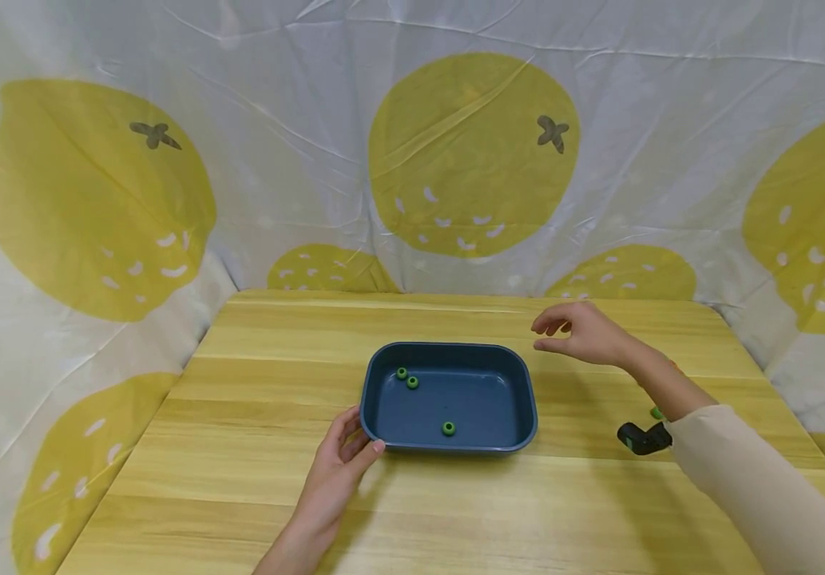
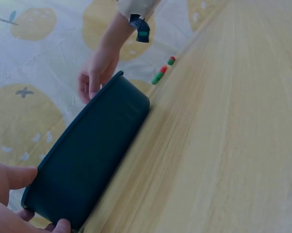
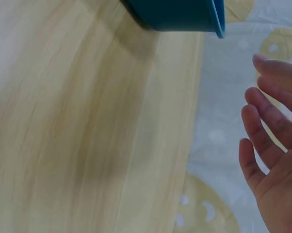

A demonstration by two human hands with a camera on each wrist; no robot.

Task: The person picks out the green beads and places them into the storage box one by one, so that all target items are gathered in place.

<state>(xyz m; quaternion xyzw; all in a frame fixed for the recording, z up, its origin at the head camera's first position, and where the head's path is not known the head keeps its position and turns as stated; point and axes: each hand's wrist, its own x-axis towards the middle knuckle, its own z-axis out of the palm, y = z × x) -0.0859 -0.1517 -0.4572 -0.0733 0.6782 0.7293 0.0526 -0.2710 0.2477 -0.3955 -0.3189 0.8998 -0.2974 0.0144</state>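
Note:
A dark blue rectangular tub [image 1: 480, 399] stands on the wooden table. My left hand [image 1: 331, 471] holds its near left corner, thumb at the rim and fingers along the outer side. Inside the tub lie two small green beads [image 1: 412, 382] with dark holes, close together at the back left. Another green bead [image 1: 449, 429] sits by the front wall. Past the tub's right back corner, my right hand [image 1: 579, 335] is raised in the air, fingers loosely bent and apart from the thumb. Nothing shows between those fingers [image 3: 262, 133].
Small red and green pieces [image 2: 159, 74] lie on the table to the right, mostly hidden by my right forearm in the head view. A black wrist device [image 1: 644, 438] sits at my right cuff. Behind the table [image 1: 239, 383] hangs a lemon-print cloth [image 1: 297, 144].

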